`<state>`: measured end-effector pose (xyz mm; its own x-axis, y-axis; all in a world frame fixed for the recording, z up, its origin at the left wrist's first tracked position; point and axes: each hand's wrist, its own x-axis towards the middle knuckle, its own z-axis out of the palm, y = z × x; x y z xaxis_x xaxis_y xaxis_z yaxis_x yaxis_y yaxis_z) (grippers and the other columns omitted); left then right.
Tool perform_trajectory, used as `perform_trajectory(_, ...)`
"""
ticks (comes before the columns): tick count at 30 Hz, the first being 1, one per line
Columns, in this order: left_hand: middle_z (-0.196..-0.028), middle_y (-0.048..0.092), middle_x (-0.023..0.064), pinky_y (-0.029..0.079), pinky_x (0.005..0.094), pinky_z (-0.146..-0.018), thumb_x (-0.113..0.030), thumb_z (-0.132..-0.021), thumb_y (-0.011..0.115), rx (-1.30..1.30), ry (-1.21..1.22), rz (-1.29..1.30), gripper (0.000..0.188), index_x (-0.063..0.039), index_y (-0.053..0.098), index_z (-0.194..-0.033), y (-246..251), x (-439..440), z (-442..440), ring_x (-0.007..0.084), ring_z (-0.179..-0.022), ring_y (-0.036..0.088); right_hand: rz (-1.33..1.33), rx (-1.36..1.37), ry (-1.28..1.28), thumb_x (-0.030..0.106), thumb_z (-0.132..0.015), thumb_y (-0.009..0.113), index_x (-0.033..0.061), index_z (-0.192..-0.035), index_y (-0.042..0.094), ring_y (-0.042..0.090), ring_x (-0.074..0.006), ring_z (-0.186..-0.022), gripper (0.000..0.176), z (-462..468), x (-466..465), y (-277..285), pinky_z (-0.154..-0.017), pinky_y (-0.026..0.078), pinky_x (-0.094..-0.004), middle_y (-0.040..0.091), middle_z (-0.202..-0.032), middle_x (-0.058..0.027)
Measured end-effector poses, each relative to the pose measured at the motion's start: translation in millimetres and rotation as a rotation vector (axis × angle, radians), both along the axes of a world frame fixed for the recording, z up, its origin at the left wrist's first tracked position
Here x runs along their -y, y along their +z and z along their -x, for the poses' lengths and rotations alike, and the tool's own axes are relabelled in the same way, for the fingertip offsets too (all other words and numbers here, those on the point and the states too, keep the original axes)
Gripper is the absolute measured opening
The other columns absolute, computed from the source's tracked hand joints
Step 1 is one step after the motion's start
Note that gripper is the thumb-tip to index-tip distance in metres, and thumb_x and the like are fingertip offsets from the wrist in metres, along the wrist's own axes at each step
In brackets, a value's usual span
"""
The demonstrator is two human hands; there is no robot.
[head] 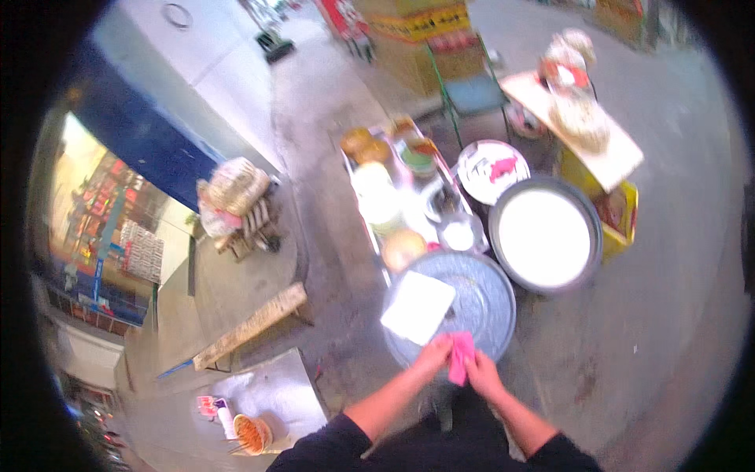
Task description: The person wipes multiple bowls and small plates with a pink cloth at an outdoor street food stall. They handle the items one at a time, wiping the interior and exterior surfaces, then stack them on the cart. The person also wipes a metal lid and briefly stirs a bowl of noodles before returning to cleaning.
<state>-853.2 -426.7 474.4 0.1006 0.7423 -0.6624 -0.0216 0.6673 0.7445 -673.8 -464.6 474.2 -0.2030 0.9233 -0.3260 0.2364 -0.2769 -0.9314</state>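
Note:
My left hand (436,354) and my right hand (485,376) grip a bright pink folded cloth or thin plastic bag (462,357) from either side, close to my body. The blur leaves its material unsettled. Just beyond my fingers lies a large round grey metal lid (486,301), its near edge passing under my left wrist. On its left half rests a flat white square (420,307), perhaps a foam tray or a sheet. To the lid's far right stands a wide dark-rimmed pot (594,236) with a bright white top or content.
Ahead, a narrow table holds bowls, including a green one (417,159), and round tan items (404,249). Beside it are a white basin (472,154), a blue-seated chair (472,94) and a board (619,154) with bags. At left are a bench (253,324) and a metal table (295,389).

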Motion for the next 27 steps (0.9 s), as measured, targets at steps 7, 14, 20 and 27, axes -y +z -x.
perform_trajectory(7,-0.104,0.069,-0.0022,0.053,0.0368,-0.083,-0.052,-0.098,0.058,0.516,-0.002,0.309,0.041,-0.019,0.065,-0.121,-69.8,64.4,20.2,0.0143,-0.098,0.065,-0.124,-0.107,-0.181,0.010,-0.100,0.052,-0.0001,-0.126,0.060,0.062,-0.0146,-0.101,0.029,25.1,59.7,24.9,-0.092,0.049,-0.0308,0.067,-0.111,-0.0066)
perform_trajectory(14,-0.103,0.067,0.0065,0.056,0.0373,-0.080,-0.028,-0.102,0.056,0.483,-0.064,0.171,0.026,-0.007,0.064,-0.114,31.9,107.2,22.7,0.0199,-0.090,0.066,0.050,-0.112,-0.069,0.020,-0.100,0.056,0.0038,-0.132,0.061,0.064,-0.0157,-0.104,0.037,29.8,133.4,57.8,-0.093,0.052,-0.0330,0.068,-0.120,-0.0075)
perform_trajectory(20,-0.097,0.068,0.0062,0.052,0.0301,-0.074,-0.014,-0.097,0.059,0.053,-0.088,-0.209,0.015,-0.004,0.065,-0.105,22.6,154.3,30.2,0.0161,-0.086,0.065,0.081,0.369,0.176,0.028,-0.095,0.056,0.0086,-0.140,0.053,0.061,-0.0354,-0.119,0.049,19.1,189.4,108.1,-0.103,0.048,-0.0438,0.063,-0.130,-0.0194)
perform_trajectory(27,-0.102,0.072,0.0145,0.054,0.0370,-0.082,-0.015,-0.096,0.059,-0.106,-0.870,-0.742,0.022,-0.006,0.066,-0.115,91.3,181.8,-34.8,0.0254,-0.094,0.070,-0.449,0.399,-0.231,0.020,-0.085,0.066,-0.0002,-0.149,0.036,0.043,-0.0391,-0.138,0.074,-41.8,233.1,85.5,-0.115,0.035,-0.0441,0.044,-0.149,-0.0222)
